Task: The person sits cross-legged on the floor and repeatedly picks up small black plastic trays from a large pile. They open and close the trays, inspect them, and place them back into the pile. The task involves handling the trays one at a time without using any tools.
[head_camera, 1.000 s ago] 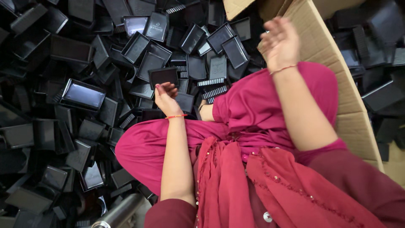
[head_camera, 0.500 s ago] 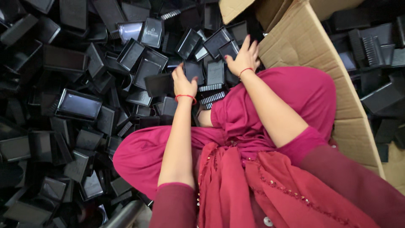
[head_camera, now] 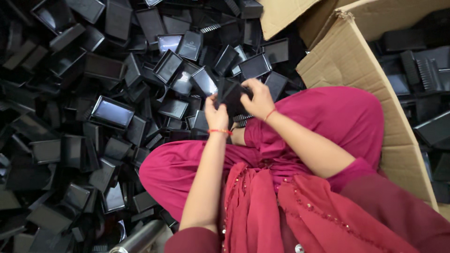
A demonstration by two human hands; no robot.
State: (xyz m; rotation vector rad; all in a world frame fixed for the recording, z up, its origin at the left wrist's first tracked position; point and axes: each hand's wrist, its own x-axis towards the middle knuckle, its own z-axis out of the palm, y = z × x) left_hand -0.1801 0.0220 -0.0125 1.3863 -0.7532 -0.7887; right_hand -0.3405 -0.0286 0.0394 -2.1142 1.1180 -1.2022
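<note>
Light is soft and even, coming from above; the black plastic trays (head_camera: 111, 112) show pale glare on their flat faces, and gaps between them sink into deep shadow; the cardboard box (head_camera: 356, 70) is brightest; edges bend slightly outward; focus is fair at centre, softer toward the corners.
</note>
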